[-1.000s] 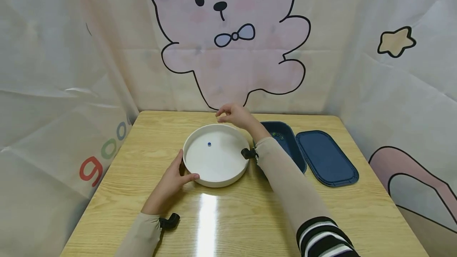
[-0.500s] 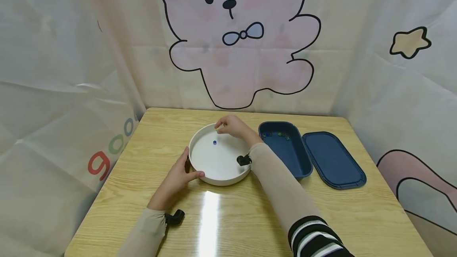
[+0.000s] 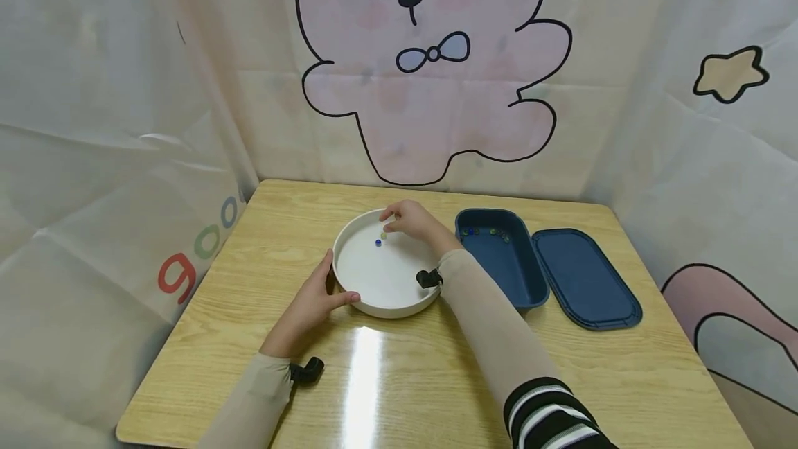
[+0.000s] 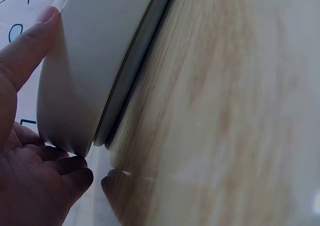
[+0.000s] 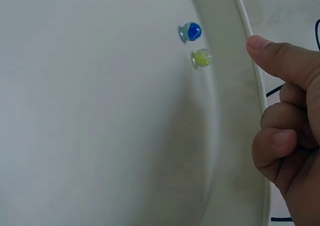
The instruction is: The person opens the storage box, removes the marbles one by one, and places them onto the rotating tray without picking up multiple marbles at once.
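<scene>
1. One blue marble (image 5: 193, 31), one yellow marble (image 5: 202, 58): in dish (image 3: 383, 276), near far edge.
2. Right hand (image 3: 413, 220): thumb and fingers apart, partly hiding dish.
3. Left hand (image 3: 314, 302): fingers clamped on dish's left edge, partly hidden.

tray (image 3: 380, 276) white | blue-swirled marble (image 5: 193, 31) | yellow-clear marble (image 5: 203, 58) | box (image 3: 508, 269), lid (image 3: 589, 279) navy | tabletop (image 3: 293, 227) wood-grained tan | right sleeve (image 3: 492, 317) beige, black-white-striped
</scene>
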The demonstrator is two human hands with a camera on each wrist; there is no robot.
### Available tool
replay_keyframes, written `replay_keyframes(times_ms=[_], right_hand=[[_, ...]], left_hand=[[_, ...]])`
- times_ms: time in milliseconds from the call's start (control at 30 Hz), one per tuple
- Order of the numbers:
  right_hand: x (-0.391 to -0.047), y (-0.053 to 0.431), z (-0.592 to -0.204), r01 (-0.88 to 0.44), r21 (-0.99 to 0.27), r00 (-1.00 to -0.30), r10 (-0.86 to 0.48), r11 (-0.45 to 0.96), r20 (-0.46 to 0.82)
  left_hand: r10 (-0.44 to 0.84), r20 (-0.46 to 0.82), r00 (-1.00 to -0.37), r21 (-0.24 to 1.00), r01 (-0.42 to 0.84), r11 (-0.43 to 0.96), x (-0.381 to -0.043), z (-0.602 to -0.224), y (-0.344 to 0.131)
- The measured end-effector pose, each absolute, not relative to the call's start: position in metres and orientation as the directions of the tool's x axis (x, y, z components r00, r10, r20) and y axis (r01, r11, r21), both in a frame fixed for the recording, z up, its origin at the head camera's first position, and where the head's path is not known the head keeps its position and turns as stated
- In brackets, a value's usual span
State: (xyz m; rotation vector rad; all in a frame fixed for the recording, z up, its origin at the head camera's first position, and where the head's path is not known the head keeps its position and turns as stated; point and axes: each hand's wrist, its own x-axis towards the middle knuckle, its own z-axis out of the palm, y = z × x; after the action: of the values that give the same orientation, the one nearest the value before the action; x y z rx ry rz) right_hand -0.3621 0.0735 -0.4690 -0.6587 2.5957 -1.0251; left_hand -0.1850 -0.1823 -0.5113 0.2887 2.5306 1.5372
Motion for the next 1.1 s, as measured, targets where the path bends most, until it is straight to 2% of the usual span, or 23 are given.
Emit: replay_keyframes(times_ms=[367,700,1100], right_hand=[[-0.358,0.092,-0.442,-0.343,-0.693,-0.875,-0.484,0.634,-0.008],[-0.348,0.138,-0.405,-0.345,-0.716,-0.908,-0.408,0.607,0.091],[-0.336,0.208,-0.415,-0.267,-0.763,-0.955,-0.269,0.588,0.126]], left_hand=[[0.248,-0.025,-0.968,0.89,0.091,0.448,-0.19,-0.507,-0.177],[0.234,-0.027,-0.972,0.887,0.084,0.453,-0.188,-0.507,-0.175],[0.223,-0.033,-0.974,0.882,0.077,0.466,-0.182,-0.511,-0.176]])
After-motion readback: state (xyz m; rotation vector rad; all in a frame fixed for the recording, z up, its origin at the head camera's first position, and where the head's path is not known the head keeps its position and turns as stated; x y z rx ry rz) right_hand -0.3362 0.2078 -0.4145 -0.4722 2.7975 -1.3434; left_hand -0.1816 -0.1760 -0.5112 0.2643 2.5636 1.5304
